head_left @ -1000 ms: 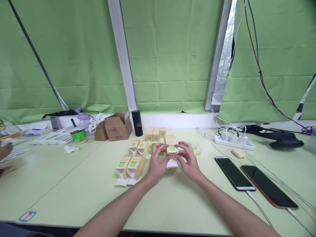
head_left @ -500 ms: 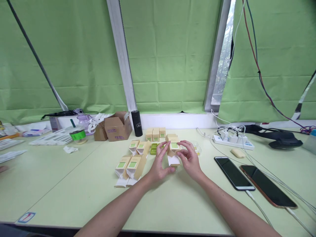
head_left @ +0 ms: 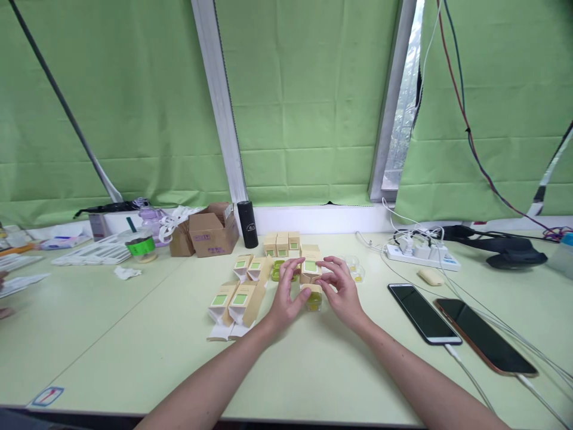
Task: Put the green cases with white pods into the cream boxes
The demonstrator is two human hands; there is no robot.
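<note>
A small tan carton with a green label (head_left: 310, 270) is pinched between my left hand (head_left: 286, 295) and my right hand (head_left: 342, 291) just above the pale green table (head_left: 134, 334). Its lower end sits over a small green jar (head_left: 314, 300) that stands on the table between my palms. My left fingers press the carton's left side, and my right fingertips grip its right side. To the left lie several open tan cartons (head_left: 233, 300) with their white flaps out.
Three shut cartons (head_left: 282, 243) stand in a row behind, beside a black cylinder (head_left: 248, 224) and brown cardboard boxes (head_left: 212, 229). Two phones (head_left: 424, 313) on cables and a power strip (head_left: 423, 254) lie at the right. A cup with a green band (head_left: 142, 245) stands at the left.
The carton has come down over the green jar, and its white bottom flap no longer shows. Both hands stayed on the carton and closed in slightly.
</note>
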